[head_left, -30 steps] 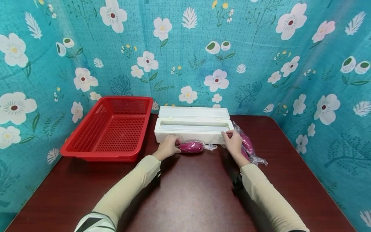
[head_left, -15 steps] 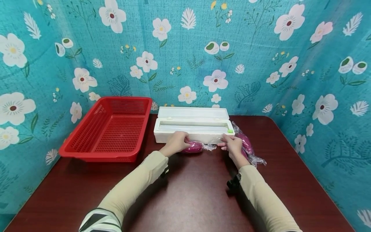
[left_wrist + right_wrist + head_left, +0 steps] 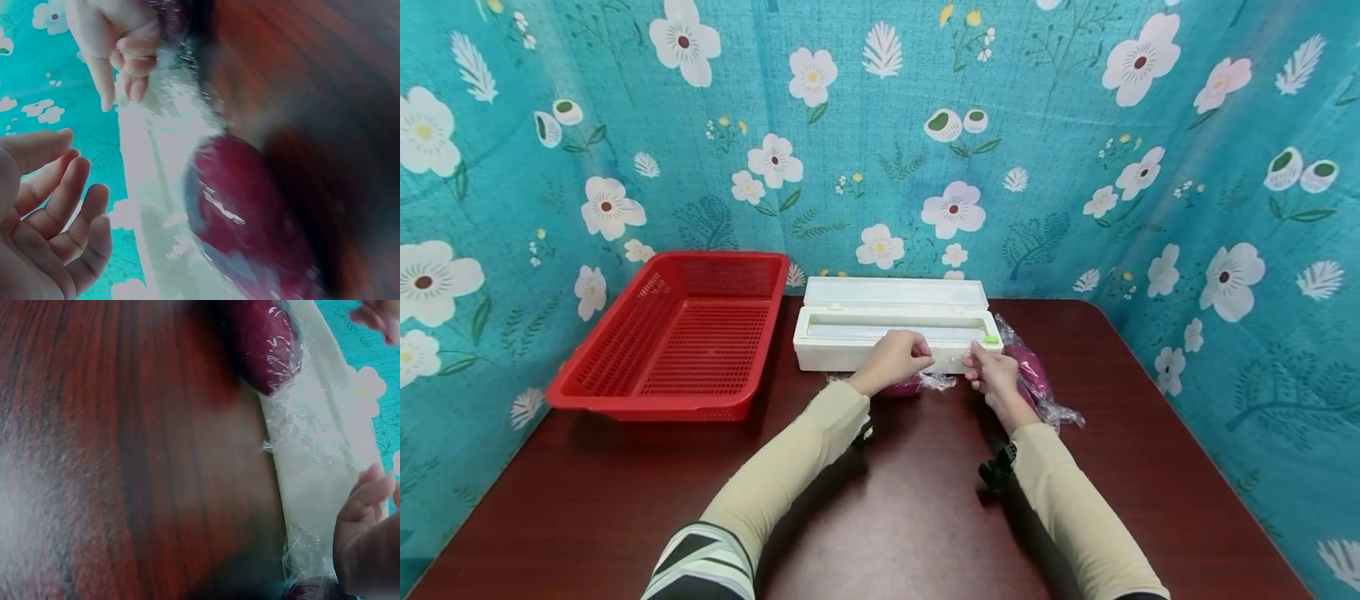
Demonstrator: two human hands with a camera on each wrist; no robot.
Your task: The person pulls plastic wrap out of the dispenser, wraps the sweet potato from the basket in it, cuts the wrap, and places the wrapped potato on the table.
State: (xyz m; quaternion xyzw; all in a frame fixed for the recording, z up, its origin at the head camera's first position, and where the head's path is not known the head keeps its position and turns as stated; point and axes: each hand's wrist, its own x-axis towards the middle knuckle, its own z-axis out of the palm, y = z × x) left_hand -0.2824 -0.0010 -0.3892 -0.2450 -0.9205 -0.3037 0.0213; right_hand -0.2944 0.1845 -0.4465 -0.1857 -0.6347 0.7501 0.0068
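A white cling film dispenser (image 3: 831, 354) stands with its lid raised and a roll inside. A green slider (image 3: 992, 340) sits at its right end. My left hand (image 3: 895, 360) is at the dispenser's front, its fingers loosely curled and holding nothing in the left wrist view. Beneath it, partly hidden in the head view, lies a smooth purple oblong item (image 3: 247, 219) wrapped in clear film. The film's crumpled end (image 3: 937, 381) points right. My right hand (image 3: 995, 372) is near the dispenser's right front, one finger extended and the others bent, with no held thing visible.
More film-wrapped purple items (image 3: 1030, 371) lie right of the dispenser, partly behind my right hand. A red plastic basket (image 3: 767, 333) stands on the left of the dark brown table (image 3: 925, 500). A flowered blue curtain (image 3: 850, 167) surrounds the back and sides.
My left hand has moved right, from the wrapped item's left end to above its right part. My right hand has drawn off the dispenser's right end, uncovering the green slider.
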